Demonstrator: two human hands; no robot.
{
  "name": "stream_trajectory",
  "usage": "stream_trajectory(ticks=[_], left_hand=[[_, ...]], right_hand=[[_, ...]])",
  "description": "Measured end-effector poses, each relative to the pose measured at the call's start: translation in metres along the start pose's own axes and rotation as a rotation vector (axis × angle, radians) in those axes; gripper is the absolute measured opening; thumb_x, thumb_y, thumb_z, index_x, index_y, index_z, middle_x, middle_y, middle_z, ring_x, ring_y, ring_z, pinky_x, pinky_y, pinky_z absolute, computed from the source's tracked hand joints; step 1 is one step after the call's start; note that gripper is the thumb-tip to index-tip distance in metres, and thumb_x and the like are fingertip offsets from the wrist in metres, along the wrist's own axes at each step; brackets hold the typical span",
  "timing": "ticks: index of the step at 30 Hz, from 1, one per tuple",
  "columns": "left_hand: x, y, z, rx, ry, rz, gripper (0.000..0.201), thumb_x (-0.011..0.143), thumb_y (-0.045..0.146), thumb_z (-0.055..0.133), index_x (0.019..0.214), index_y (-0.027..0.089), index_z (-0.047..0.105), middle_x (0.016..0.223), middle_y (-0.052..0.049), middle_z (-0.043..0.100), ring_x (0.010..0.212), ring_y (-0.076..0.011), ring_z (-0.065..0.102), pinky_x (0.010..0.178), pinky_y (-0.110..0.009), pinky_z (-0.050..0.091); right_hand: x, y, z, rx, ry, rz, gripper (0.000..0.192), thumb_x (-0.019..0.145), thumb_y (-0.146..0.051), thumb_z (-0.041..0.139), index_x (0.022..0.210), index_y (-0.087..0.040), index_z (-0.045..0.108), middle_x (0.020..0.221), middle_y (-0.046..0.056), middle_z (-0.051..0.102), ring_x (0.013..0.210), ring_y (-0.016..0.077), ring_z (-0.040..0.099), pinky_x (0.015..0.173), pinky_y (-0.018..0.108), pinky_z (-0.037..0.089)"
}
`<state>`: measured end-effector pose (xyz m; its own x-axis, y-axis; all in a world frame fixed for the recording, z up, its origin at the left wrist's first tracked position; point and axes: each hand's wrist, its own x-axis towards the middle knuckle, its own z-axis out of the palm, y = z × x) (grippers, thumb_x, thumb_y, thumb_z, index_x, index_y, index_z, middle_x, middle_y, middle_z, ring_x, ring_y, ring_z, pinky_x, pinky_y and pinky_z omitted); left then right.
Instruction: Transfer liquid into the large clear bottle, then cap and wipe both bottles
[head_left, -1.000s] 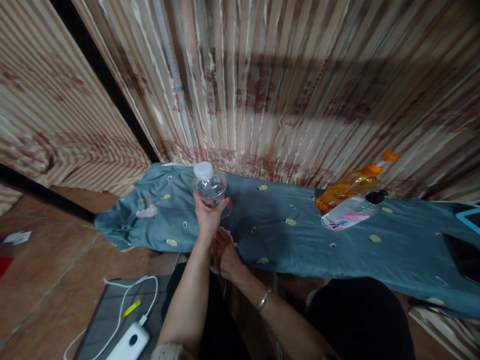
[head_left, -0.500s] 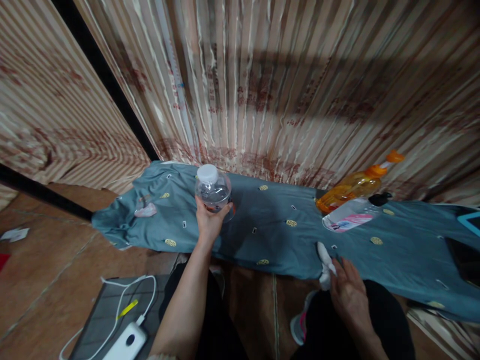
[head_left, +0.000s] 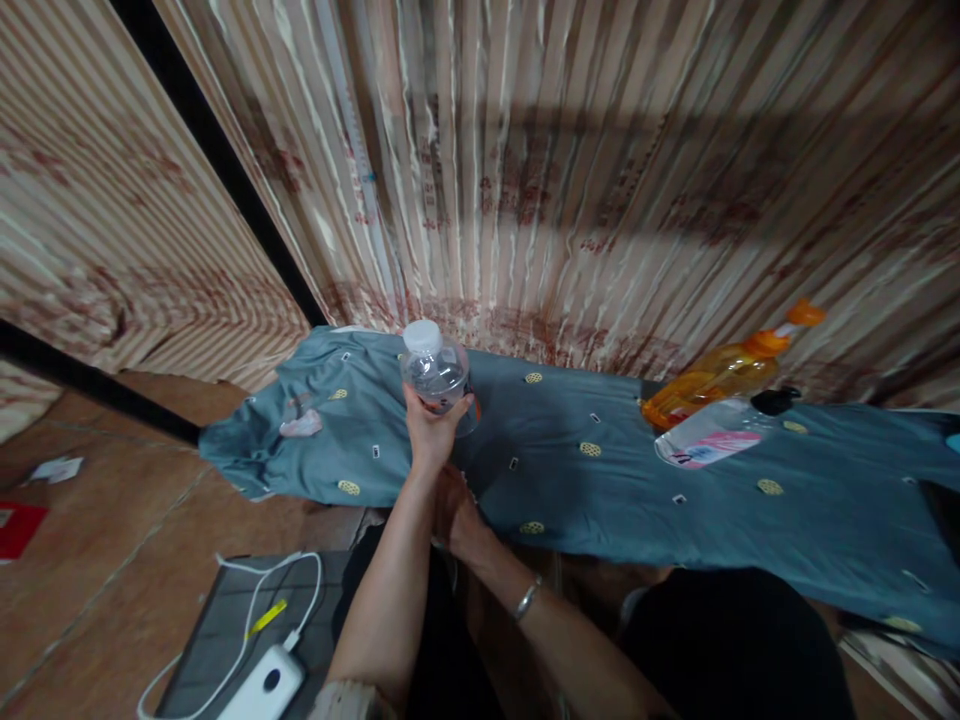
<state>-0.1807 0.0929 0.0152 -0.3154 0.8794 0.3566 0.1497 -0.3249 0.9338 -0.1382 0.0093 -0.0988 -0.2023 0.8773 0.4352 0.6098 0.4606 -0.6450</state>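
Note:
A clear plastic bottle (head_left: 441, 372) with a white cap stands upright on the blue-green cloth cover, left of the middle. My left hand (head_left: 435, 425) is closed around its near side, thumb to the right. My right hand (head_left: 455, 508), a silver bracelet at its wrist, is crossed over to the left, just behind my left wrist. Its fingers are largely hidden there, so whatever they hold does not show. On the right, an orange pump bottle (head_left: 705, 380) and a clear bottle (head_left: 712, 435) with a black top and pink label lie side by side.
The patterned cloth cover (head_left: 555, 490) lies over a long, narrow surface against a striped curtain (head_left: 540, 180). A small pinkish-white item (head_left: 301, 424) rests on its left part. Lower left, a white power bank (head_left: 262, 685) with a cable sits on a dark surface. A black pole (head_left: 225, 170) slants down at left.
My right hand has moved from the right, where it had a white crumpled cloth, to beside my left wrist. That cloth is out of sight now. My left hand still grips the bottle.

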Motion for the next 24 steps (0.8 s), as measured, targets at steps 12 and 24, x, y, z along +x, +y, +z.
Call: stream_trajectory(ticks=[12, 24], left_hand=[[-0.007, -0.001, -0.009, -0.011, -0.006, -0.019, 0.072, 0.054, 0.037, 0.085, 0.113, 0.018, 0.05, 0.102, -0.005, 0.066, 0.097, -0.0217, 0.065, 0.089, -0.036, 0.051], [-0.005, 0.004, -0.007, -0.031, 0.007, -0.031, 0.071, 0.053, 0.037, 0.085, 0.112, 0.017, 0.05, 0.103, -0.005, 0.065, 0.098, -0.0224, 0.064, 0.089, -0.037, 0.051]], right_hand=[[-0.173, 0.068, -0.193, -0.485, 0.148, 0.276, 0.042, 0.102, -0.035, 0.031, 0.131, -0.016, 0.055, 0.133, 0.012, 0.055, 0.123, 0.0247, 0.053, 0.102, 0.042, 0.049], [-0.034, 0.073, -0.097, -0.46, 0.197, 0.211, 0.045, 0.089, -0.008, 0.03, 0.126, -0.003, 0.056, 0.126, 0.022, 0.055, 0.125, 0.0288, 0.045, 0.108, 0.051, 0.036]])
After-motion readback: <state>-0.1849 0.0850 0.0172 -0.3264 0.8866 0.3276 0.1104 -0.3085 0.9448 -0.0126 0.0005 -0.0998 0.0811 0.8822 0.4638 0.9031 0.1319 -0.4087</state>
